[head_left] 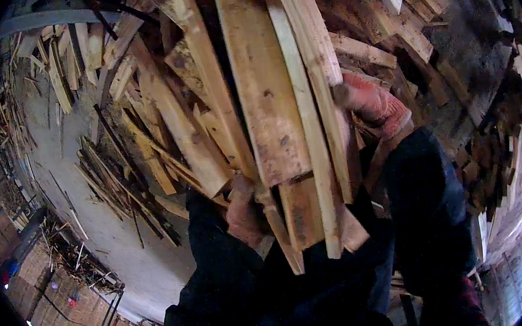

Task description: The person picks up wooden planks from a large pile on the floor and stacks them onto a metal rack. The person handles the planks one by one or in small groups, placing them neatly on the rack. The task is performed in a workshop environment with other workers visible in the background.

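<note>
The left hand point(242, 215) presses against the near left side of a bundle of boards point(271, 113); blur hides whether its fingers curl underneath, so I can't tell how firmly they close. To its left, dark thin sticks point(124, 194) lie heaped on the grey floor point(143, 257), with a loose plank point(183, 130) slanting between them and the bundle.

The bundle runs lengthwise in the middle, between the hands, its uneven near ends above the person's dark trousers point(222, 245) and its far ends leaving view. A wide, knotty board lies on top, with narrow strips point(320, 169) along its right. The wood should be stiff and fairly heavy together, hard to break but splintery; separate lengths could slide over one another. Both outer edges look the best hold, squeezed inward with support below.

The right hand point(382, 109), in what looks like a reddish glove, is curled against the bundle's right edge, gripping it. Farther right, scrap planks point(398, 35) lie jumbled.
</note>
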Demonstrator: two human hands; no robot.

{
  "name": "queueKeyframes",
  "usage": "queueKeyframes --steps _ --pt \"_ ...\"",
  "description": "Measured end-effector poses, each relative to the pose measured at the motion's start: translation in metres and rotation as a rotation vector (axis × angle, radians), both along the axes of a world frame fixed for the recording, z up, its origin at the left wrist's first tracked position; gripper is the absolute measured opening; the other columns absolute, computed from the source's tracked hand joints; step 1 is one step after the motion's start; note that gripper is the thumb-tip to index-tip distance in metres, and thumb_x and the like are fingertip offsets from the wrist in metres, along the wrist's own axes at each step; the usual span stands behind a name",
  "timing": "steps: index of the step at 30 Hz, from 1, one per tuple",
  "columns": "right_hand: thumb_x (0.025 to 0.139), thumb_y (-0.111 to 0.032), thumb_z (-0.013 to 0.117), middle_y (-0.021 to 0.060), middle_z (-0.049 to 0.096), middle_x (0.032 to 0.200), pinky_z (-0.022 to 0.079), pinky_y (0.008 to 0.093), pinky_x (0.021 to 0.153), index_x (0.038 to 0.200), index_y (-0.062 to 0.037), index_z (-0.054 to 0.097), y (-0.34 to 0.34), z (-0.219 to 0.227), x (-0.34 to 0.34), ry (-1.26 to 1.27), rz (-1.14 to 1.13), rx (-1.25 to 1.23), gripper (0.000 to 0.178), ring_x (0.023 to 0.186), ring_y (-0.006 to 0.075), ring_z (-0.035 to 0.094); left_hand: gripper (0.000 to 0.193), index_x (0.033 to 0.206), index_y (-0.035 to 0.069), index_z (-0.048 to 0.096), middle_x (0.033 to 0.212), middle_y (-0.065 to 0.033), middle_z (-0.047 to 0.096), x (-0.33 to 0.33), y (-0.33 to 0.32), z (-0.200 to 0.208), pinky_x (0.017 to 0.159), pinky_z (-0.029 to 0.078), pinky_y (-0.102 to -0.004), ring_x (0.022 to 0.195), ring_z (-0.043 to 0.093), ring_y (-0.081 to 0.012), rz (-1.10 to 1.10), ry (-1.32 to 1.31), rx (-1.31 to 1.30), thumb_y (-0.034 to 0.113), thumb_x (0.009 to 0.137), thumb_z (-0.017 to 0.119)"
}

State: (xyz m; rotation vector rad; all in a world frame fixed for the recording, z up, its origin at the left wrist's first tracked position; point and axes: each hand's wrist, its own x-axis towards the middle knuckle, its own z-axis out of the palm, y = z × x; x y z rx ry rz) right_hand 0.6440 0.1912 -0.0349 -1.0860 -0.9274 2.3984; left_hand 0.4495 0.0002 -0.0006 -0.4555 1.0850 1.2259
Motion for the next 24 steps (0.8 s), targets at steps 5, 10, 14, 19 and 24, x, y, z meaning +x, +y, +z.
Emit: queueKeyframes --steps 5,10,14,19,24 --pt "0.083 -0.044 0.063 0.0017 0.059 0.116 0.042 0.0273 0.091 0.129 -0.0059 0.052 -0.027 0.066 -0.038 -0.084 -0.272 -0.243 0.06 0.103 0.0136 0.055 0.064 0.136 0.008 0.039 0.13 -0.0117 0.048 0.0 0.017 0.078 0.103 0.036 -0.0404 0.117 0.047 -0.0285 -0.036 -0.282 -0.066 0.049 0.089 0.055" --pt "0.086 -0.043 0.058 0.0029 0.057 0.119 0.041 0.0277 0.092 0.131 -0.0051 0.05 -0.085 0.126 -0.017 -0.223 -0.169 0.015 0.059 0.105 0.0138 0.053 0.061 0.137 0.013 0.039 0.134 -0.0111 0.046 0.026 -0.037 0.138 0.101 0.039 -0.0426 0.12 0.046 -0.0273 -0.111 -0.472 -0.123 0.046 0.089 0.056" --pt "0.083 -0.051 0.061 0.0054 0.053 0.125 0.039 0.0301 0.096 0.134 -0.002 0.044 -0.167 0.156 0.04 -0.386 -0.072 -0.137 0.073 0.112 0.0159 0.05 0.057 0.138 0.012 0.036 0.133 -0.0102 0.046 0.01 -0.106 0.189 0.1 0.039 -0.0338 0.121 0.046 -0.0241 -0.989 0.317 0.348 0.03 0.089 0.059" --pt "0.083 -0.052 0.062 0.0053 0.057 0.12 0.044 0.0319 0.09 0.131 -0.0061 0.048 -0.236 0.217 -0.005 -0.404 -0.227 -0.495 0.068 0.106 0.0175 0.053 0.048 0.136 0.008 0.041 0.129 -0.0144 0.052 -0.015 -0.131 0.217 0.099 0.041 -0.0322 0.115 0.053 -0.0283 -0.789 -0.165 -0.184 0.031 0.095 0.05" --pt "0.091 -0.044 0.052 0.0075 0.049 0.131 0.041 0.0336 0.098 0.138 -0.0079 0.039 -0.263 0.156 -0.023 -0.273 -0.463 -0.767 0.06 0.117 0.0198 0.049 0.058 0.133 0.005 0.039 0.121 -0.0118 0.054 -0.032 -0.151 0.124 0.094 0.044 -0.0359 0.105 0.056 -0.025 -0.57 -0.078 -0.115 0.033 0.087 0.06"
